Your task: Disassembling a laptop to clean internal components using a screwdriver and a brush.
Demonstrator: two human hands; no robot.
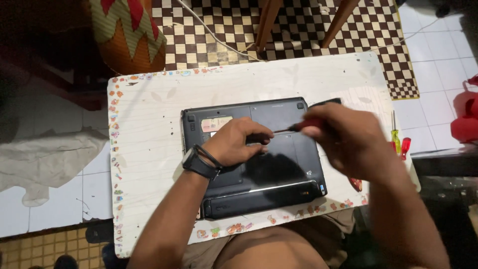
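A black laptop lies bottom side up on a small white table. My left hand, with a black watch on the wrist, rests on the laptop's underside, fingertips pinched near the shaft tip of a screwdriver. My right hand grips the screwdriver's red handle and is blurred by motion. The shaft points left toward my left fingers. The spot under the tip is hidden by my fingers.
Two more screwdrivers, one yellow and one red, lie at the table's right edge. A patterned cushion and wooden legs stand beyond on a checkered mat. White cloth lies on the floor at the left.
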